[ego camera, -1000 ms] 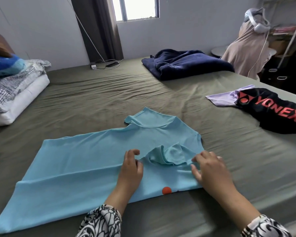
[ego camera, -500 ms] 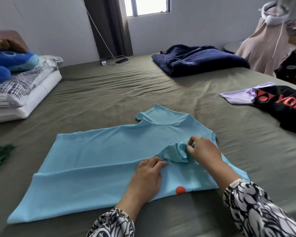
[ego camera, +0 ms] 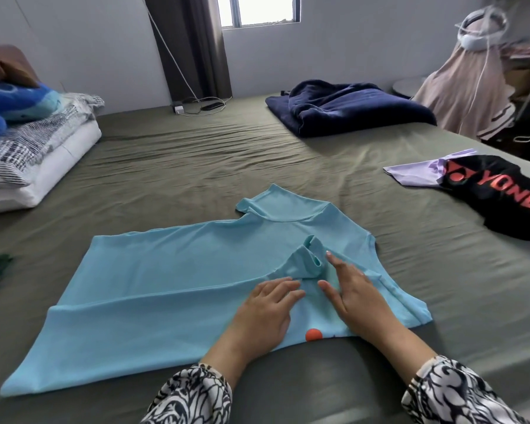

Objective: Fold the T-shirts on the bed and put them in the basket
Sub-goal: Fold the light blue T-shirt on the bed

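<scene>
Compared with half a second ago, my right hand (ego camera: 354,289) has let go of the bunched sleeve (ego camera: 306,261) it was pinching and now lies flat beside it, fingers straight, pressing the light blue T-shirt (ego camera: 172,289) down; my left hand (ego camera: 265,310) has stayed flat on the cloth just short of the sleeve, fingers extended, gripping nothing. The sleeve is turned in over the body of the shirt but still stands up in a small hump — not yet smoothed. I judge the sleeve fold nearly done on this side, with the lengthwise fold along the near part already in place; the basket is not in view, so no shirt can be confirmed as put away. The blue shirt lies along the near edge of the bed (ego camera: 227,166), its hem running toward the near left corner and its collar pointing to the middle. A black and lilac T-shirt (ego camera: 499,191) waits unfolded at the right edge, well apart. A navy blanket (ego camera: 349,108) sits toward the far right corner and stacked bedding (ego camera: 34,154) at the left edge. Between these the middle of the bed gives open sheet beyond the collar — room enough, in my judgement, to fold the shirt across without touching anything.
</scene>
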